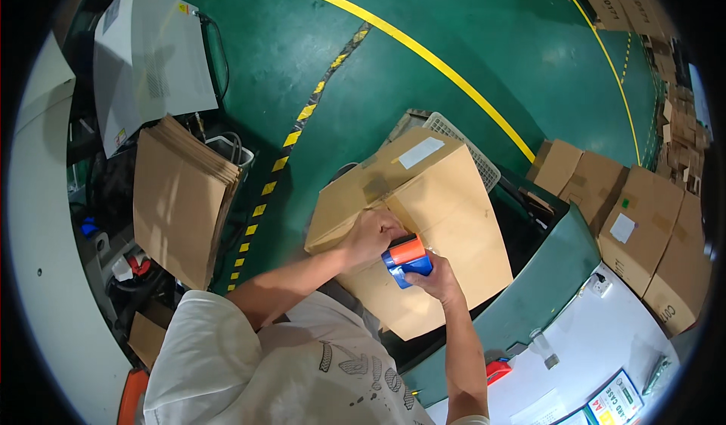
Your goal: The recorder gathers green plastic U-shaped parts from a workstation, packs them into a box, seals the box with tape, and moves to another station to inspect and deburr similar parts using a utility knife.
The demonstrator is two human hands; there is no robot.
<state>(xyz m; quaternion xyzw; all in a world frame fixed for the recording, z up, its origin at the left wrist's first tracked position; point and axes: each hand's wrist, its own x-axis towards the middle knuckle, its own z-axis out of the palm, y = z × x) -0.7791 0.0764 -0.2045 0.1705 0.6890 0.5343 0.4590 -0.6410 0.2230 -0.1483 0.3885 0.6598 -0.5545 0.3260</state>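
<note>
Head view, nearest first: the person's white shirt point(249, 364) fills the lower edge, and both bare forearms reach up from it to a brown cardboard box point(431, 206). The right hand point(435, 277) has its fingers wrapped shut around a blue and orange tape dispenser point(407, 259), held against the near end of the box's top. The left hand point(370, 232) lies on the box top just beside the dispenser, fingers curled down onto the cardboard, gripping nothing that I can make out. The box sits over a dark opening beside a green machine housing point(544, 274), its flaps closed and a white label point(420, 153) on its far end.

By my reading, sealing the top seam is the step in hand, just at its start. The next move would call for a steady pull along the seam while the left hand presses the flaps flat.

Farther off, a stack of flattened cartons point(181, 206) leans at the left, more boxes point(643, 228) stand right, and a yellow line point(423, 54) crosses the green floor point(484, 39).
</note>
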